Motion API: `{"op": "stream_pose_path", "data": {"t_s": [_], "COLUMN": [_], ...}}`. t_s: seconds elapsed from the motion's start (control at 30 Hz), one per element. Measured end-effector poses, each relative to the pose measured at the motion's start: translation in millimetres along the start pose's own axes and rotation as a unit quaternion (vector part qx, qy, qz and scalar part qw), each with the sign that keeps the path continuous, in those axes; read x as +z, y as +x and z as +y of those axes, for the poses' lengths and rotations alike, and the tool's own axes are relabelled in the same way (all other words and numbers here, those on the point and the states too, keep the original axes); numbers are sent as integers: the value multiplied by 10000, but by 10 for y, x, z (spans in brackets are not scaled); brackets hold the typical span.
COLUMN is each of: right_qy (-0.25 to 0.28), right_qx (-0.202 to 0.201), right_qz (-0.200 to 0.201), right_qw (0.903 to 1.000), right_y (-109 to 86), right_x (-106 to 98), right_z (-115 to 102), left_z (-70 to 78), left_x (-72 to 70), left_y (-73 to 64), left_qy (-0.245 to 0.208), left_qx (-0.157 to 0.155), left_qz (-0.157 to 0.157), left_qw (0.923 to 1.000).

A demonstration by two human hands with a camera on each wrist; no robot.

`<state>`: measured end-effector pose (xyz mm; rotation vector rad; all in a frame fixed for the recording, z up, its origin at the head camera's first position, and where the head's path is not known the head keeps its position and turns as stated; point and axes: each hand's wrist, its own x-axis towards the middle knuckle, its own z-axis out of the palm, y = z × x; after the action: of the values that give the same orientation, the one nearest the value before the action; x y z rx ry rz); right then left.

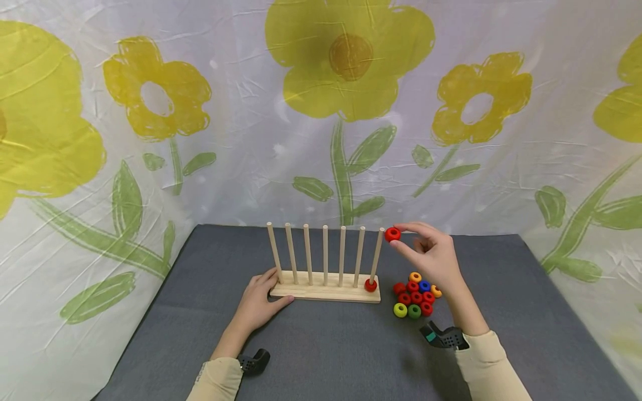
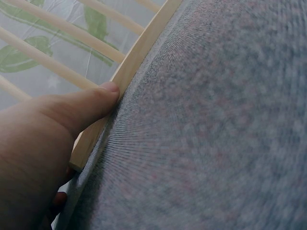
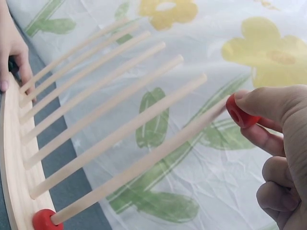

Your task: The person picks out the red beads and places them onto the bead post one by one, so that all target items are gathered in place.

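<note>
Now the right hand pinches a red bead by the end peg!
Loose beads cluster below that hand; leftward, the left hand grips the wooden rack.

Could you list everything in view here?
Wooden rack: one, pale, on the tablecloth
Pegs: seven, pale, in the rack
Threaded bead: one, red, foot of rightmost peg
Held bead: one, red, near that peg's tip
Loose beads: eleven visible (six red, two orange, one each blue, yellow, green), right of rack
Tablecloth: one, dark grey, under rack
Backdrop: one, whitish with yellow flowers, behind
Wrist cameras: two, black, one per wrist
Sleeves: two, beige, on forearms
Left hand: one, gripping the rack's left end
Right hand: one, pinching the held bead
</note>
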<state>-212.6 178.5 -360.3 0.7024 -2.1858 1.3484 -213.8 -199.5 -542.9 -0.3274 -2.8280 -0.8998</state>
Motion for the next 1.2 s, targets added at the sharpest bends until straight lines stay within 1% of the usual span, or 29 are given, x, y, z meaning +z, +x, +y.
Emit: {"op": "stream_pose_path", "data": {"t_s": [0.67,1.2], "right_qy": [136,143], "right_qx": [-96,-119], "right_qz": [-25,46], "right_qw": [9999,9998], "right_y": [36,54], "right_x": [3,12], "right_z": [-14,-30], "left_z": [-14,0], "left_x": [16,10], "left_y": [8,11], "left_qy": [57,87], "left_qx": [38,-18], "left_qz": [28,-3], "left_qw": [10000,10000]}}
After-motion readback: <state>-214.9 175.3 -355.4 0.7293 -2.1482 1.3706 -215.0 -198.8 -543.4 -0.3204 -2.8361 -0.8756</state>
